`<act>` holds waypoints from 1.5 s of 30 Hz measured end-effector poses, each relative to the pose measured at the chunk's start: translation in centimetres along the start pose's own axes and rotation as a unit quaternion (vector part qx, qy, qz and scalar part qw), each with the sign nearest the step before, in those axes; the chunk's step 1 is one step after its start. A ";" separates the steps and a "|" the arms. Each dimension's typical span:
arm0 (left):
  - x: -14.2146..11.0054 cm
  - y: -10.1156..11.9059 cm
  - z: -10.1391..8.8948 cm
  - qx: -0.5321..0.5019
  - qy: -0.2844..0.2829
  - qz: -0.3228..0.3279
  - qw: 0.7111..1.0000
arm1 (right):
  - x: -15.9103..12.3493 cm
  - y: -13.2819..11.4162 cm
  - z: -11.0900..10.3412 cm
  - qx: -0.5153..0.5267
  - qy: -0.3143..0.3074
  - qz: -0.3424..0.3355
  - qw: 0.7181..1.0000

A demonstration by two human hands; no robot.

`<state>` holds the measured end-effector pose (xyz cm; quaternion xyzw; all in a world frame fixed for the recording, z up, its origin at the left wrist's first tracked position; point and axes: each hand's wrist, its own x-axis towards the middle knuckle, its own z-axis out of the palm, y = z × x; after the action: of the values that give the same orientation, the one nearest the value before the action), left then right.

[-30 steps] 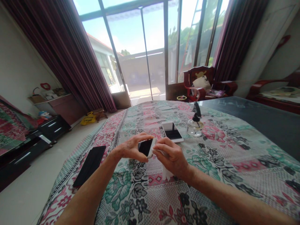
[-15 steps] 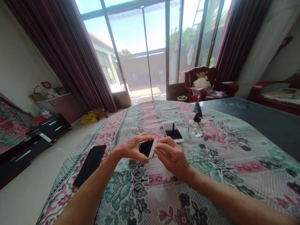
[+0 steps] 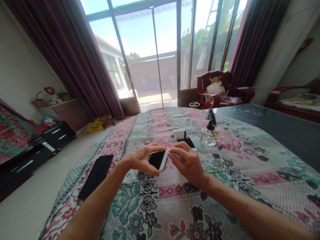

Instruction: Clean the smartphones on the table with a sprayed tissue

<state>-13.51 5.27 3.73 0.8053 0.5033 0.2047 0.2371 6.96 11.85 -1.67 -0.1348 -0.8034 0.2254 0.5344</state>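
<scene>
Between the thumb and fingers of my left hand is a white smartphone with a dark screen, held by its long edges just above the cloth. My right hand is closed in a pinch on a white tissue, which hangs below the fingers. Its fingertips touch the near right end of the held phone. Another white phone lies face up beyond my right hand, partly covered by it. A clear spray bottle with a black nozzle stands to its right. By my left forearm lies a black phone.
A floral tablecloth covers the round table. A dark tabletop adjoins it at the right. Farther back stand a carved wooden chair and glass doors. A yellow bag sits on the floor at the left.
My right hand has shifted slightly up and along the end of the phone, with the tissue in its fingers. My left hand and the phone have barely moved.
</scene>
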 end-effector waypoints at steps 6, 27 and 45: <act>-0.3 -0.4 0.0 0.000 0.019 -0.015 1.000 | -1.1 -1.6 0.8 0.037 -0.042 -0.076 0.996; -0.2 -0.3 0.2 0.000 0.015 -0.004 1.000 | -0.9 -1.0 0.5 0.027 -0.034 -0.066 0.997; 0.2 -0.7 1.1 0.011 -0.042 0.022 0.999 | 0.2 1.9 -0.5 -0.068 0.004 0.009 0.998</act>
<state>-13.35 5.49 2.48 0.8269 0.4772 0.1701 0.2441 7.27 13.63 -2.32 -0.1791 -0.8135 0.1749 0.5249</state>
